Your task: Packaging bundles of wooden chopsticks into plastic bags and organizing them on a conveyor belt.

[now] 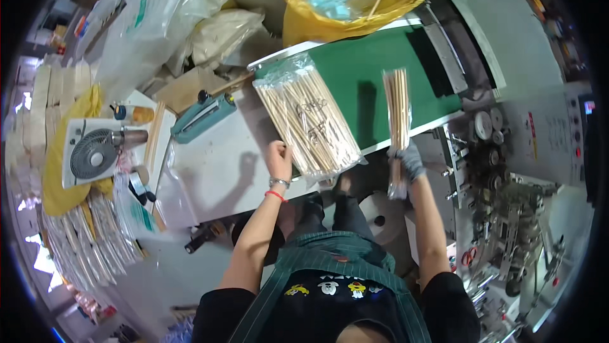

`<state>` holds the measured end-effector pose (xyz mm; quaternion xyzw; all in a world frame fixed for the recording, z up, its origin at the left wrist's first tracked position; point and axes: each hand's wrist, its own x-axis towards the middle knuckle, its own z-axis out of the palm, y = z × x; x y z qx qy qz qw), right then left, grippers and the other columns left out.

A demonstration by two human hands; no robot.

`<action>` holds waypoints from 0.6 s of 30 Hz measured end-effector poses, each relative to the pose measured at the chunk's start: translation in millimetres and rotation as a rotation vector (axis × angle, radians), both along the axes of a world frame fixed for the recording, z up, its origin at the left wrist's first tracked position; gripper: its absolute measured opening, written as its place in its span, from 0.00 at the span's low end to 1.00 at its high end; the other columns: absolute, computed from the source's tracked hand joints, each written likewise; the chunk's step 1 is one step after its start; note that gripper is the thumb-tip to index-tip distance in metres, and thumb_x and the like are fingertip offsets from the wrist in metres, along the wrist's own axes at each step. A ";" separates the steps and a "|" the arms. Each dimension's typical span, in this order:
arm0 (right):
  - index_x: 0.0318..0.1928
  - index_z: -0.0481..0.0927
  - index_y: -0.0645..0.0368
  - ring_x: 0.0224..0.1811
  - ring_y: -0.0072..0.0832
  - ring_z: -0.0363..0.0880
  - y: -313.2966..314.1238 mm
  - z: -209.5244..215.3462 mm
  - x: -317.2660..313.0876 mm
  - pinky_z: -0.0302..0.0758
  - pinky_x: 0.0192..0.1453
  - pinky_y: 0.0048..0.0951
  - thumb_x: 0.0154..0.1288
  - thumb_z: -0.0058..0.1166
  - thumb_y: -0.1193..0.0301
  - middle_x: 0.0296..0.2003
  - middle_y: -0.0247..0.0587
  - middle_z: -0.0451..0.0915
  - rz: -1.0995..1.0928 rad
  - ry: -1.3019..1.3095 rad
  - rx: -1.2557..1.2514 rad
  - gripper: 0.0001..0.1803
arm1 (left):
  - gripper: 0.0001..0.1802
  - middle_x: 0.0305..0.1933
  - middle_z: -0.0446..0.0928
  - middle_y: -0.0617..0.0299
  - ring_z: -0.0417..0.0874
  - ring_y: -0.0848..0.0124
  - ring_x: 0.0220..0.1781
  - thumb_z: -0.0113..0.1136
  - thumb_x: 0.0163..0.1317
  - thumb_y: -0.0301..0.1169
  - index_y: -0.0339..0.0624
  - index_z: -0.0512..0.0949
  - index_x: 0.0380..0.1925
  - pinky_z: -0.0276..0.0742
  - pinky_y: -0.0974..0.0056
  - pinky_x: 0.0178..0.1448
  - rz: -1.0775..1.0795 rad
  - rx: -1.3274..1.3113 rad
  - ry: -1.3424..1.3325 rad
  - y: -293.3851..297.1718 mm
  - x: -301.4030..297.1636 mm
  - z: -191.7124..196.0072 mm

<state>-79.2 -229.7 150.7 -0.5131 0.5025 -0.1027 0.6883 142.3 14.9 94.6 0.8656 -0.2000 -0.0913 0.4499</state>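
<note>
Right grip (409, 160), gloved in gray, is wrapped around a thin, clear plastic bag of long tan sticks (398, 105). Its top is over the flat green belt (342, 51), and its bottom pokes past the near edge. Left grip (279, 162), bare and curled, is by a wide, clear plastic pack of tan sticks (311, 121); I cannot tell if it pinches it. That pack lies partly on the belt. This looks like a bag-handling step. Any next move calls for a snug right hold, since plastic may slip.
</note>
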 end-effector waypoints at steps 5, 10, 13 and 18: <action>0.49 0.60 0.59 0.36 0.34 0.70 -82.8 -42.7 45.4 0.70 0.38 0.29 0.31 0.60 0.73 0.35 0.42 0.70 0.261 0.166 -0.394 0.38 | 0.20 0.29 0.71 0.61 0.71 0.75 0.30 0.57 0.47 0.34 0.34 0.66 0.36 0.67 0.71 0.38 0.266 -0.137 0.298 -4.7 31.1 -7.0; 0.54 0.54 0.58 0.50 0.43 0.61 -80.4 -45.6 89.9 0.58 0.53 0.33 0.33 0.60 0.60 0.50 0.51 0.60 0.461 0.739 -1.135 0.45 | 0.25 0.27 0.71 0.60 0.71 0.76 0.30 0.60 0.44 0.37 0.30 0.65 0.37 0.67 0.74 0.36 0.401 -0.157 0.558 -10.8 37.3 -33.2; 0.52 0.56 0.63 0.52 0.43 0.59 -40.6 -53.6 116.5 0.55 0.56 0.31 0.44 0.55 0.64 0.48 0.55 0.61 0.402 -0.051 -0.997 0.35 | 0.23 0.23 0.72 0.61 0.71 0.76 0.26 0.61 0.42 0.40 0.31 0.69 0.31 0.67 0.73 0.32 0.373 -0.185 0.546 -21.9 40.7 -43.8; 0.52 0.55 0.67 0.46 0.27 0.65 24.1 -48.9 169.3 0.63 0.49 0.24 0.36 0.63 0.68 0.44 0.47 0.67 0.444 0.021 -0.041 0.42 | 0.19 0.19 0.69 0.65 0.67 0.78 0.20 0.62 0.40 0.40 0.36 0.68 0.18 0.64 0.72 0.24 0.323 -0.053 0.640 -50.0 35.5 -25.2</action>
